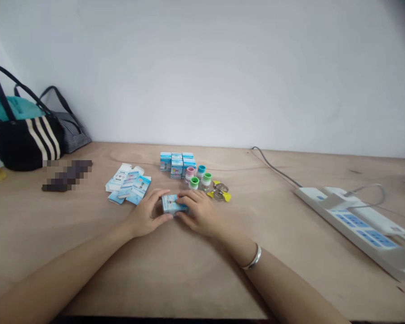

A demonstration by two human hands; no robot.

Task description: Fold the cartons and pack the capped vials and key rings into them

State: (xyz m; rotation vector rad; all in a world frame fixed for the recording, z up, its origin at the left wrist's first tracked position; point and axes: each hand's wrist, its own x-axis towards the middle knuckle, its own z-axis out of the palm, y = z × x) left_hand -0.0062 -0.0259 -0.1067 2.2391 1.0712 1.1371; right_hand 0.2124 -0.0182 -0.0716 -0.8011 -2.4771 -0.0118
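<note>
My left hand (pixel 146 214) and my right hand (pixel 199 213) meet at the middle of the wooden table, holding a small blue-and-white cardboard box (pixel 171 204) between their fingers. Just beyond my left hand lie several flattened printed cartons (pixel 128 185). Past my right fingers stand several small bottles with pink, teal and green caps (pixel 196 176). A group of upright blue-and-white boxes (pixel 177 165) stands behind them. To the right of the bottles is a small heap of metal pieces with yellow tabs (pixel 220 192).
A black-and-white striped tote bag (pixel 26 141) and a grey striped bag (pixel 69 131) stand against the wall at the far left. A pixelated dark object (pixel 67 175) lies near them. A white power strip (pixel 353 225) with a grey cable (pixel 276 168) lies at the right.
</note>
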